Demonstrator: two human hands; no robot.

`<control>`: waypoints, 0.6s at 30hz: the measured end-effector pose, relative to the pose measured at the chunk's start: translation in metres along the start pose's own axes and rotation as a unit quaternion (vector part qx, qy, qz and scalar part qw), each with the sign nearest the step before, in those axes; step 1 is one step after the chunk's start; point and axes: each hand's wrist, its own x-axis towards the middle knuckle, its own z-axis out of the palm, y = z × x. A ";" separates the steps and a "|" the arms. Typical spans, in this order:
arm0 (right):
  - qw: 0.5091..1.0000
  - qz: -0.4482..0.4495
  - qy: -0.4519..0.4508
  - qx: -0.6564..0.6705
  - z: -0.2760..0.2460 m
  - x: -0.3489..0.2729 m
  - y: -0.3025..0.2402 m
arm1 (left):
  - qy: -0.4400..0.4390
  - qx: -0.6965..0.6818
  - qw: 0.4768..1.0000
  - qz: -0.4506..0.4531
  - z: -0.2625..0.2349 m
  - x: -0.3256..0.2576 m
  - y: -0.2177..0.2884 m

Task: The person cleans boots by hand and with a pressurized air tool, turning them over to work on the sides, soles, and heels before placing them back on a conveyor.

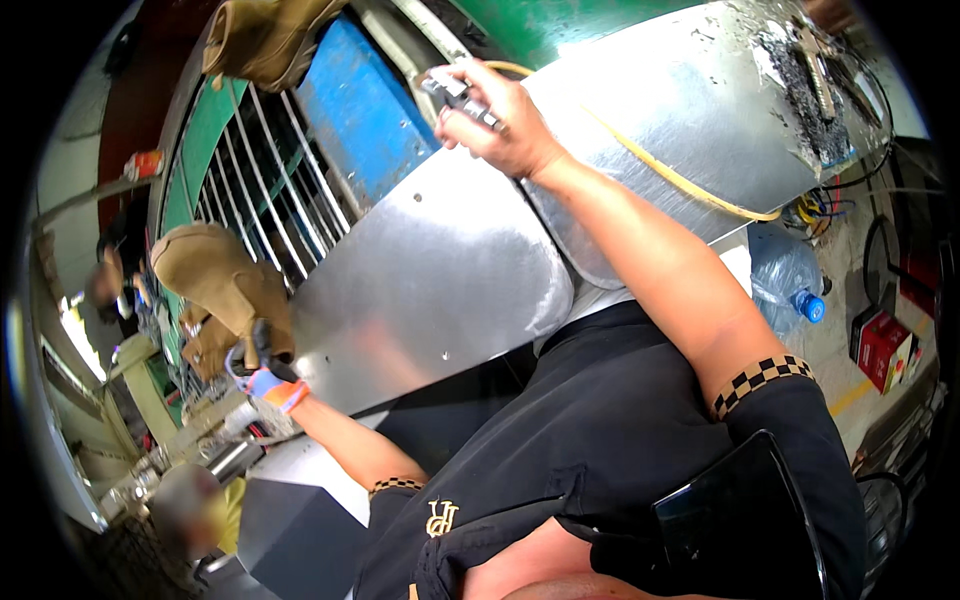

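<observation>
- We are gripping a small dark metal tool [458,95] in our right hand [498,120], fingers curled tight about it; it is sticking out of the top of the fist, just above the upper edge of the bent metal sheet [440,270].
- We are wearing a grey glove with an orange cuff on our left hand [266,385], which is closing around a dark handle [262,345] at the sheet's lower left edge; what the handle belongs to is hard to make out.
- A tan work glove [215,275] is lying right above that handle, touching the sheet's left edge, and another tan glove [262,38] is hanging near the top, cut off by the rim.
- A yellow cable [690,190] is running across a second shiny sheet [690,110] behind our right forearm.
- A plastic water bottle with a blue cap [790,280] is lying to the right, partly hidden by the arm.
</observation>
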 end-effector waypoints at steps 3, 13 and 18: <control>0.999 0.014 0.028 0.035 -0.006 0.001 0.000 | -0.029 -0.073 0.997 -0.028 0.031 -0.088 0.074; 0.992 0.040 0.055 0.106 -0.055 -0.059 -0.036 | -0.461 0.279 0.796 0.276 0.086 -0.170 0.234; 0.961 -0.083 0.143 -0.219 -0.135 -0.104 -0.034 | -0.464 0.322 0.693 0.448 0.203 -0.157 0.282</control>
